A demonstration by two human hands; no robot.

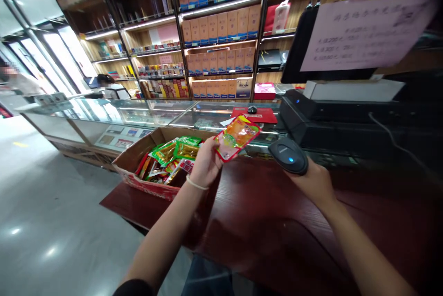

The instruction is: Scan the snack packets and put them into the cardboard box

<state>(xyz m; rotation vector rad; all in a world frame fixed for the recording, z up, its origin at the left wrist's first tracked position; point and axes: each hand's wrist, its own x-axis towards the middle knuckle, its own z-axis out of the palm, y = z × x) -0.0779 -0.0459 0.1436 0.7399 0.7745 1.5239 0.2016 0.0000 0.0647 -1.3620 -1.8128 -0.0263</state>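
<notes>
My left hand [206, 162] is closed on a red-edged snack packet [237, 137] with orange and green print, held up above the dark red wooden counter [263, 222]. My right hand [313, 178] grips a black barcode scanner [288, 154] with a blue light, its head turned toward the packet. Just left of my left hand sits an open cardboard box [138, 171] with several green and red snack packets [175, 153] inside.
A black register and screen [332, 116] with a paper notice [367, 24] stand at the right. Glass display cases [138, 114] run behind the box, with a red mat and mouse [254, 112] on top. Shelves of boxed goods [218, 33] fill the back wall. Two people stand far left.
</notes>
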